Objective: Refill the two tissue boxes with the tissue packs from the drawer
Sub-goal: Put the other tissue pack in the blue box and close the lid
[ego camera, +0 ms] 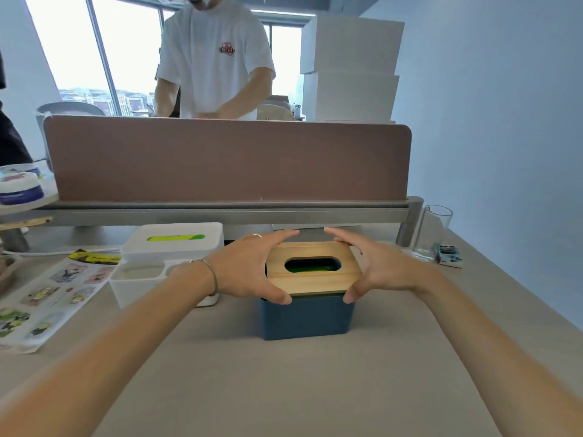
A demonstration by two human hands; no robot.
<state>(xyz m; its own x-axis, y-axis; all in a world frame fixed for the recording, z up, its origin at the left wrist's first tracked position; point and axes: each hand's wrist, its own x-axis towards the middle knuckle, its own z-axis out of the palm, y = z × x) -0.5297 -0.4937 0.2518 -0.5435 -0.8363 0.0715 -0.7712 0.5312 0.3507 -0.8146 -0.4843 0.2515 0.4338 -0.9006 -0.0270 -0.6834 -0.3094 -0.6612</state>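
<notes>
A dark blue tissue box (304,316) stands in the middle of the desk with a wooden lid (312,280) on top. Green shows through the lid's oval slot. My left hand (252,266) grips the lid's left side and my right hand (375,266) grips its right side, fingers spread around the edges. A white tissue box (173,238) stands to the left, its lid on, with a green pack visible in its slot. The drawer is out of view.
A white tray (138,279) sits in front of the white box. Sticker sheets (47,298) lie at the left. A drinking glass (432,231) stands at the right. A brown partition (227,159) closes the back, with a person in a white shirt behind it.
</notes>
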